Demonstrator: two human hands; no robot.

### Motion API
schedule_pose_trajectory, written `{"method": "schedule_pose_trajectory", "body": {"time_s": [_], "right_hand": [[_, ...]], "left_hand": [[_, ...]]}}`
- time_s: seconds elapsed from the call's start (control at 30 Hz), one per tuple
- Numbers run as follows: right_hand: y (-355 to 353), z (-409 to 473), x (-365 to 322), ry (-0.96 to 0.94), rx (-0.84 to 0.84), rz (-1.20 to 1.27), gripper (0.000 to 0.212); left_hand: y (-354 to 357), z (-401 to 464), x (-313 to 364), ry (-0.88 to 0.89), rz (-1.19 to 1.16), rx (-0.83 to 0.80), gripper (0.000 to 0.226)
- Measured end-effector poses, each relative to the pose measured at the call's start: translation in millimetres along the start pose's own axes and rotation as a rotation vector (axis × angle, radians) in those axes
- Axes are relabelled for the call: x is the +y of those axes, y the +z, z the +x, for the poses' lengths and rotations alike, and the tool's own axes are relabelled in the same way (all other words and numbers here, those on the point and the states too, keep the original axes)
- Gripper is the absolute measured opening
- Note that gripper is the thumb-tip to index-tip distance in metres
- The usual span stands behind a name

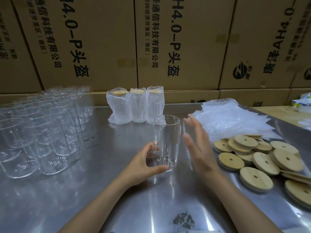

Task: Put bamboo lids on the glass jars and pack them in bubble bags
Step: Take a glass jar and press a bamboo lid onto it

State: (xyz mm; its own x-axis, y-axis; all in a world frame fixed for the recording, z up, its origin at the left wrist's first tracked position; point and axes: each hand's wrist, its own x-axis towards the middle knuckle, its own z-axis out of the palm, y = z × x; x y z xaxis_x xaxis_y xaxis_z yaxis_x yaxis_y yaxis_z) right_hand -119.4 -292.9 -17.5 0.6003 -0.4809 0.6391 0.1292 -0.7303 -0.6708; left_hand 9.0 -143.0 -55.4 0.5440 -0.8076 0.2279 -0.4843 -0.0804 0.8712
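- Far left: empty glass jars [42, 132] crowded on the steel table [84, 199]; fragile, slick, tightly packed.
- Centre: left hand [143, 167] grips one upright jar [165, 143] low on its wall; best held mid-body.
- Behind it: three bagged jars [134, 105].
- Right hand [200, 148] flat-fingered, holding nothing, just beside the jar.
- Right: bubble bags [235, 118], soft, light; bamboo lids [255, 158] heaped near table edge. Open room in front.
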Motion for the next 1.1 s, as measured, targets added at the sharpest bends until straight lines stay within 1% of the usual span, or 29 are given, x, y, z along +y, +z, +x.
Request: {"method": "schedule_pose_trajectory", "body": {"time_s": [0.07, 0.1, 0.13, 0.17, 0.23, 0.27, 0.3, 0.37, 0.43, 0.5, 0.57, 0.67, 0.73, 0.8, 0.83, 0.9, 1.0, 1.03, 1.1], "right_hand": [[-14.7, 9.6, 9.1, 0.061, 0.251, -0.22, 0.064], [-22.7, 14.0, 17.6, 0.153, 0.31, -0.385, 0.061], [-29.7, 16.5, 28.1, 0.286, 0.301, -0.549, 0.063], [-35.3, 17.5, 38.0, 0.438, 0.248, -0.682, 0.07], [-42.4, 15.6, 48.8, 0.691, 0.117, -0.828, 0.08], [-43.7, 14.0, 51.0, 0.763, 0.073, -0.86, 0.081], [-43.5, 13.3, 52.6, 0.796, 0.043, -0.891, 0.08], [-40.0, 13.3, 53.8, 0.766, 0.015, -0.958, 0.076], [-34.8, 13.1, 53.5, 0.67, 0.024, -1.0, 0.07], [-32.3, 12.5, 52.1, 0.596, 0.05, -1.023, 0.061], [-32.9, 12.6, 51.3, 0.562, 0.06, -1.024, 0.05], [-35.4, 14.2, 49.7, 0.583, 0.054, -0.961, 0.038], [-37.1, 14.7, 49.2, 0.622, 0.045, -0.928, 0.031], [-38.4, 14.5, 50.6, 0.614, 0.022, -0.909, 0.027], [-38.3, 14.3, 50.4, 0.585, 0.018, -0.856, 0.028], [-35.7, 14.0, 43.4, 0.479, 0.063, -0.618, 0.029], [-26.3, 16.1, 16.9, 0.176, 0.241, -0.198, 0.02], [-22.0, 16.9, 5.2, 0.08, 0.28, -0.11, 0.018], [-13.7, 19.2, -16.3, -0.04, 0.299, 0.016, 0.018]], "left_hand": [[-1.0, -0.8, -0.2, -0.005, 0.011, 0.002, 0.075], [-1.2, -1.2, 0.0, -0.007, 0.014, 0.004, 0.073], [-1.1, -1.7, 0.1, -0.009, 0.015, 0.007, 0.072], [-0.9, -1.9, 0.1, -0.01, 0.015, 0.008, 0.072], [-0.9, -2.5, -0.2, -0.011, 0.018, 0.008, 0.072], [-1.1, -2.7, -0.2, -0.012, 0.021, 0.006, 0.072], [-1.3, -2.7, 0.2, -0.014, 0.025, 0.003, 0.072], [-1.5, -2.8, 1.4, -0.017, 0.028, 0.0, 0.071], [-1.3, -3.0, 2.2, -0.018, 0.023, 0.005, 0.073], [-1.0, -2.9, 2.2, -0.021, 0.022, 0.007, 0.077], [-0.9, -2.8, 1.7, -0.019, 0.026, 0.009, 0.081], [-0.2, -2.8, 1.4, -0.024, 0.038, 0.019, 0.086], [0.3, -2.8, 1.5, -0.028, 0.041, 0.023, 0.085], [0.0, -2.8, 1.0, -0.027, 0.039, 0.02, 0.081], [-0.2, -2.7, 0.6, -0.026, 0.037, 0.017, 0.078], [-0.8, -2.4, 0.0, -0.022, 0.033, 0.014, 0.075], [-0.4, -2.0, 0.1, -0.02, 0.028, 0.021, 0.076], [-0.1, -1.8, -0.1, -0.023, 0.022, 0.021, 0.078], [-0.1, -1.5, -1.0, -0.027, 0.008, 0.017, 0.078]]}}
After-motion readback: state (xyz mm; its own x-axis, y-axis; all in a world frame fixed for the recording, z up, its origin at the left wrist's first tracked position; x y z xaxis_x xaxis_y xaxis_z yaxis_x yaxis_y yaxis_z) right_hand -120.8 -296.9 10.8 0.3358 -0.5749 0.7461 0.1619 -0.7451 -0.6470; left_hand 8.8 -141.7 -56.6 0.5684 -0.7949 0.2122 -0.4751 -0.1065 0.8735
